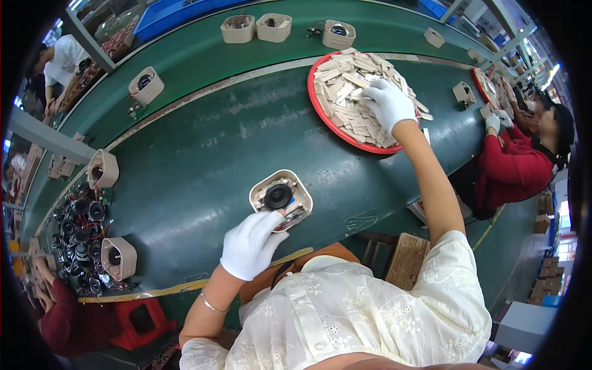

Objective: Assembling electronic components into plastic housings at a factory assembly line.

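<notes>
My left hand [251, 245], in a white glove, grips the near left rim of a beige plastic housing [254, 190] on the green work surface. Inside the open-topped housing sit a round black speaker [278, 196] and some wires. My right hand [391, 105], also gloved in white, reaches into a red round basin [320, 115] heaped with flat beige plastic strips [354, 126]. Its fingers are bent together against the heap, and whatever lies between them is hidden.
A pile of black speakers [80, 231] with wires lies at the left, beside a housing [126, 259]. More housings [274, 28] stand on the far green belt [197, 58]. A co-worker in red [515, 169] sits at the right. A red stool [143, 324] stands lower left.
</notes>
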Action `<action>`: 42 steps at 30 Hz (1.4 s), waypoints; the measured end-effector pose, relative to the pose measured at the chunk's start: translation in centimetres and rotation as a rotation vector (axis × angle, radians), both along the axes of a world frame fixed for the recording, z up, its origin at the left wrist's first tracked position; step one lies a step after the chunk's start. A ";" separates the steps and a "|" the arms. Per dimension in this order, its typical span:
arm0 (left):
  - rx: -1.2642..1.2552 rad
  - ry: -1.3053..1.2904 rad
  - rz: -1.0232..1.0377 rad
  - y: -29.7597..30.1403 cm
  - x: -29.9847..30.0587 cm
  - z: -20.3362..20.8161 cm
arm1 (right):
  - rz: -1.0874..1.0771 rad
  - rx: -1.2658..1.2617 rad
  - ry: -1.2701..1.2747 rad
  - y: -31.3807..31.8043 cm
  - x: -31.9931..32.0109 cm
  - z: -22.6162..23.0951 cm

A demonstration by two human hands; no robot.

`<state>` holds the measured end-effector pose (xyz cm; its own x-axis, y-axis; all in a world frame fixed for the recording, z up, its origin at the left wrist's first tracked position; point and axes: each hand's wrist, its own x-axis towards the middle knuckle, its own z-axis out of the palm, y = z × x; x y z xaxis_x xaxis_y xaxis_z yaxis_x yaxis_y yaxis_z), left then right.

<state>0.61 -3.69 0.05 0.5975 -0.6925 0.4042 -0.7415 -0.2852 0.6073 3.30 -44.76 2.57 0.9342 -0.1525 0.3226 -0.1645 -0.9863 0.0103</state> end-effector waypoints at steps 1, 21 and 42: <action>0.004 -0.004 0.011 0.1 0.1 0.1 | -0.036 -0.007 0.042 -0.2 0.4 -0.2; 0.111 -0.038 -0.046 0.7 1.3 0.4 | -0.043 0.053 0.160 0.8 1.1 0.5; 0.048 0.036 -0.080 2.4 1.2 -0.3 | 0.431 0.150 0.149 12.6 -5.4 -2.3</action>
<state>1.83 -1.25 -0.27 0.5531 -0.7568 0.3483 -0.7409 -0.2556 0.6211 -2.10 -32.14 0.29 0.9570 0.2239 0.1846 0.2518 -0.9568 -0.1452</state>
